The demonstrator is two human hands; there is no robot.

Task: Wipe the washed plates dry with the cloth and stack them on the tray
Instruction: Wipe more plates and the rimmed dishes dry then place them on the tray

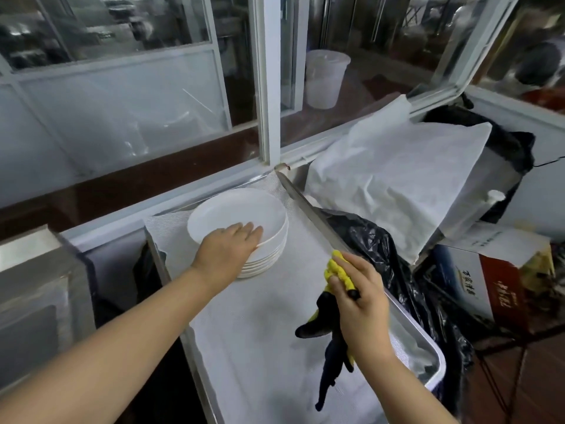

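A stack of several white plates (241, 209) stands at the far end of a long metal tray (426, 347) lined with white mesh cloth. My left hand (226, 249) lies over the near rim of the top plate, thumb side hidden, fingers reaching onto the plate. My right hand (360, 298) hovers over the tray's right rim and grips a bunched yellow and black cloth (331, 319), whose dark end hangs down over the tray.
A black plastic bag (382, 249) sits right of the tray. A white sheet (397, 179) covers something behind it. Printed cartons (489, 280) stand at the right. A window frame (269, 87) and a white bucket (325, 78) lie beyond.
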